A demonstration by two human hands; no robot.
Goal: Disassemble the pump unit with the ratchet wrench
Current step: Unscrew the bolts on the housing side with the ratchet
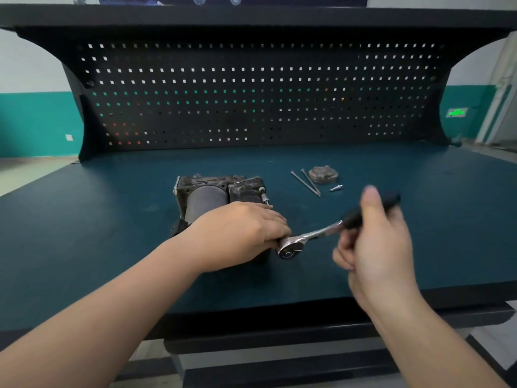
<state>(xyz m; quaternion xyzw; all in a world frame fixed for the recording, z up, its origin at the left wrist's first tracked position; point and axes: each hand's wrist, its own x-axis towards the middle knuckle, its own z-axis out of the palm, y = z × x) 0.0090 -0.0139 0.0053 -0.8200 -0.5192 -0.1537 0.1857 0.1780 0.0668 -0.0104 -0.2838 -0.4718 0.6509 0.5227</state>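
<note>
A: What sits at the left of the workbench (84, 219)?
B: The pump unit (212, 191), at about ten o'clock from the bench's middle. The left hand (240, 233) lies over its near end, fingers curled down around it beside the wrench head.
A: And the ratchet wrench (310, 236)?
B: Its chrome head touches the pump's right side; the handle runs toward two o'clock into the right hand (375, 247), which pinches the black grip with thumb up.
A: Further right?
B: At one o'clock from the pump lie two long bolts (307, 183), a removed cover plate (323, 174) and a small fitting (335, 188), near each other
</note>
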